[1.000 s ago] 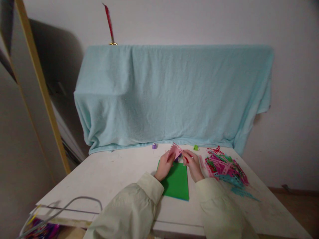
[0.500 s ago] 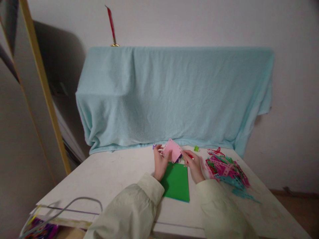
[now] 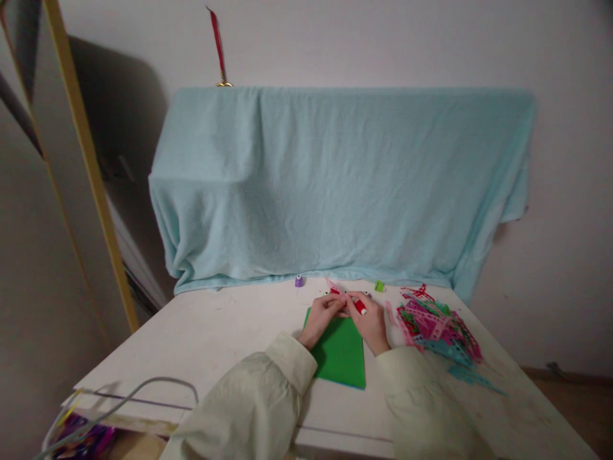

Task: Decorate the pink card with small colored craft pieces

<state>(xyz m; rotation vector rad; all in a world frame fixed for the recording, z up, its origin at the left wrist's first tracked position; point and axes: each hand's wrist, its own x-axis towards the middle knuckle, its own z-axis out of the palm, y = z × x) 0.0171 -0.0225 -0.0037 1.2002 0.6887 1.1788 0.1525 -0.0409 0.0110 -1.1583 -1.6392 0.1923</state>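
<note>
As both hands' fingertips meet over the far edge of the green paper stack (image 3: 341, 358), the pink paper (image 3: 331, 284) is mostly hidden, poking up just beyond them. L hand (image 3: 322, 321) pinches it, prob to steady it; R hand (image 3: 370, 321) is closed round a red mini punch (image 3: 359, 307), white end showing, prob for fine control. Purple punch (image 3: 299, 281) & green punch (image 3: 379, 286) sit at the table's (image 3: 215, 332) back, maybe kept w/in reach. Punched strips (image 3: 439, 326) lie heaped to R, apart from the stack, prob to avoid mixing.
</note>
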